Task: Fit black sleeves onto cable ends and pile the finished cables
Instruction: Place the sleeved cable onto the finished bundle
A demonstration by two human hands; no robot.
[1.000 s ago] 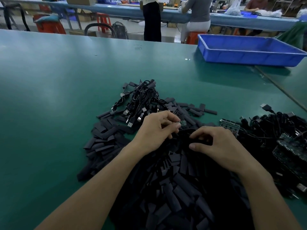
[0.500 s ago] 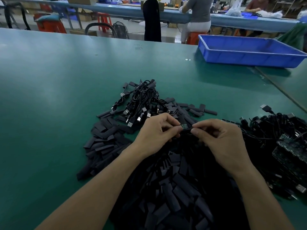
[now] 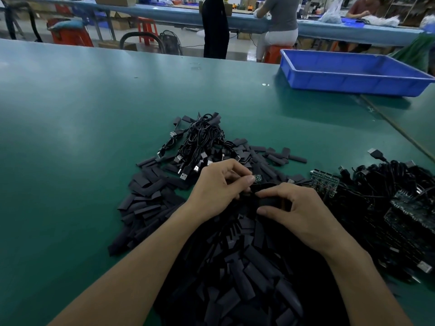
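Sleeve heap (image 3: 150,198) centre; cable bundle (image 3: 202,140) behind; tray (image 3: 353,78) far right.

Room is left on the left and far side of the table (image 3: 82,137).
The near middle is covered by loose sleeves (image 3: 146,198), with the left hand (image 3: 216,187) and right hand (image 3: 303,212) held together above; finished cables (image 3: 202,140) are piled just beyond, a cable tangle (image 3: 395,203) is spread at right, and a blue tray (image 3: 353,82) is set far right.
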